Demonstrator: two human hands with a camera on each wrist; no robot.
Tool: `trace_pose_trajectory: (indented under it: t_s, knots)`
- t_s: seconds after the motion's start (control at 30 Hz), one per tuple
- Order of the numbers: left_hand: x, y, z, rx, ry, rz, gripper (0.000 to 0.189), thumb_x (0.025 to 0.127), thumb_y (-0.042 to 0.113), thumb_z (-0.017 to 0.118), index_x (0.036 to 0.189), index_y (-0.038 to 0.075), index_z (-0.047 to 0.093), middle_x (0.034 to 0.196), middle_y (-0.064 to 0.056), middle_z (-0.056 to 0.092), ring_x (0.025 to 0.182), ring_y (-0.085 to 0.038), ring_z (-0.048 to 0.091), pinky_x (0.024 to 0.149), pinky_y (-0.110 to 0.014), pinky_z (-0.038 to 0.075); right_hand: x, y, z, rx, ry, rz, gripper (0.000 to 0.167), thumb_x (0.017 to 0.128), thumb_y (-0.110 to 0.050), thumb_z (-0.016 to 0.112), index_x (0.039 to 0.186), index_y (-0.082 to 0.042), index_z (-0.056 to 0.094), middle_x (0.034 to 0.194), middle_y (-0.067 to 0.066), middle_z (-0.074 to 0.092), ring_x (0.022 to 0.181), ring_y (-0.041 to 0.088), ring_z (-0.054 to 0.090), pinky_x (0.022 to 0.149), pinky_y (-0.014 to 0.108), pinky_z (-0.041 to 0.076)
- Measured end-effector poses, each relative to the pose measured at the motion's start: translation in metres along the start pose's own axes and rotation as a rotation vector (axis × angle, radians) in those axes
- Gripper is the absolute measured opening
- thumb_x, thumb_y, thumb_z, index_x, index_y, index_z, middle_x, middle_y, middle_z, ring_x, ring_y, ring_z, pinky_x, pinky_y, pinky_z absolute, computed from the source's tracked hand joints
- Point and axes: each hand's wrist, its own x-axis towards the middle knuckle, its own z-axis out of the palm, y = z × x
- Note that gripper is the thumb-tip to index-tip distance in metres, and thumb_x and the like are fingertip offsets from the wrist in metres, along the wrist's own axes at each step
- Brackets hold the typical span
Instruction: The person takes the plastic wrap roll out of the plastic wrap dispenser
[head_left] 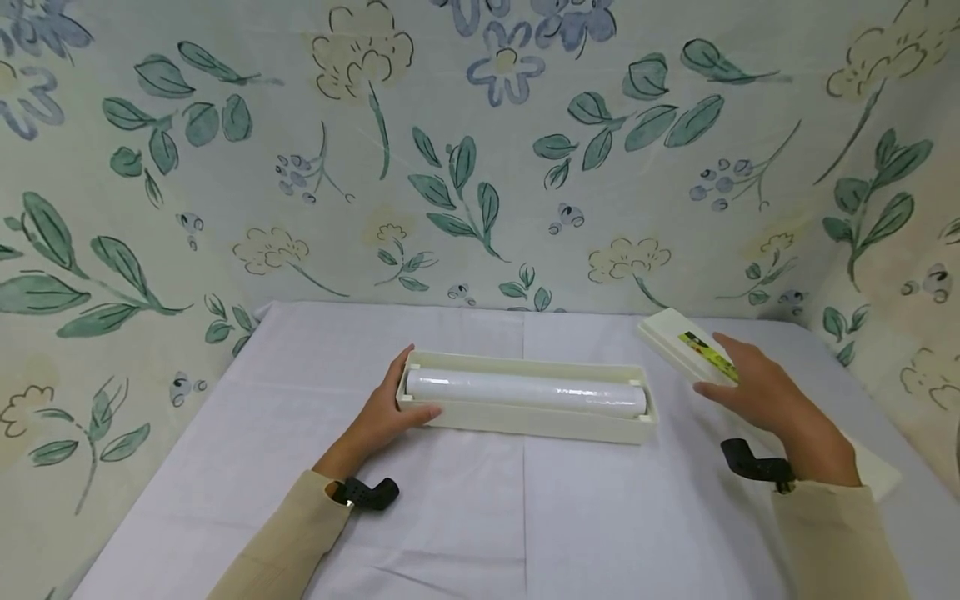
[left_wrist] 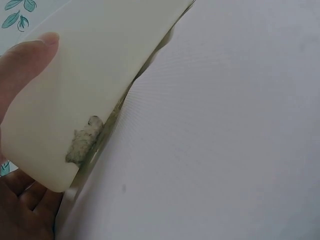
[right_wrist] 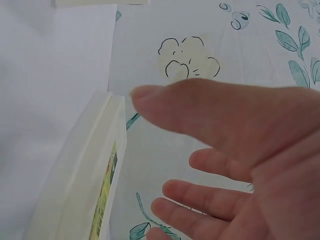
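Observation:
A long cream plastic wrap box [head_left: 525, 421] lies lidless across the table, with a glossy white roll [head_left: 525, 390] inside it. My left hand [head_left: 390, 408] grips its left end, thumb on the front wall and fingers round the far side. In the left wrist view, the thumb [left_wrist: 30, 62] presses the box's wall [left_wrist: 85, 85], which has a grey, torn-looking patch. To the right, a long lid [head_left: 678, 333] with a yellow-green label lies slantwise. My right hand [head_left: 772, 392] is over the lid, its thumb and fingers spread; the right wrist view shows nothing between them.
A white cloth [head_left: 450, 517] covers the table. Behind it hangs a flower-patterned curtain [head_left: 465, 108], which also runs along both sides.

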Motion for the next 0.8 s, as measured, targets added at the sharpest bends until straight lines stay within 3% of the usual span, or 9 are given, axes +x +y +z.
trace_pose_trajectory:
  t_s: [0.1, 0.27, 0.4, 0.8]
  knots:
    - [0.002, -0.006, 0.001, 0.000, 0.002, 0.004, 0.103, 0.081, 0.030, 0.078, 0.155, 0.029, 0.006, 0.146, -0.009, 0.038, 0.123, -0.031, 0.047, 0.100, -0.055, 0.040, 0.000, -0.005, -0.001, -0.002, -0.016, 0.007, 0.100, 0.084, -0.026, 0.074, 0.154, -0.002, 0.007, 0.148, 0.034, 0.020, 0.123, 0.057, 0.028, 0.094, 0.073, 0.029]
    - [-0.003, 0.010, 0.000, -0.002, -0.006, 0.003, 0.102, 0.083, 0.025, 0.077, 0.156, 0.019, 0.006, 0.147, -0.013, 0.037, 0.125, -0.034, 0.045, 0.101, -0.056, 0.038, -0.001, -0.012, -0.003, -0.011, -0.030, -0.002, 0.100, 0.085, -0.027, 0.074, 0.154, -0.002, 0.006, 0.148, 0.034, 0.021, 0.123, 0.057, 0.029, 0.094, 0.073, 0.030]
    - [-0.004, 0.011, 0.000, 0.006, -0.006, -0.009, 0.102, 0.083, 0.026, 0.077, 0.156, 0.020, 0.006, 0.147, -0.013, 0.036, 0.125, -0.033, 0.045, 0.101, -0.056, 0.038, -0.002, -0.017, 0.000, -0.021, -0.023, -0.018, 0.098, 0.085, -0.027, 0.073, 0.153, -0.001, 0.009, 0.145, 0.035, 0.025, 0.118, 0.055, 0.035, 0.090, 0.070, 0.036]
    - [-0.003, 0.011, -0.001, 0.010, -0.010, -0.012, 0.102, 0.083, 0.027, 0.077, 0.156, 0.022, 0.006, 0.147, -0.012, 0.037, 0.124, -0.033, 0.046, 0.101, -0.055, 0.039, -0.001, -0.026, 0.005, -0.020, 0.008, -0.147, 0.088, 0.087, -0.027, 0.071, 0.150, 0.004, 0.018, 0.141, 0.035, 0.033, 0.116, 0.052, 0.042, 0.089, 0.068, 0.039]
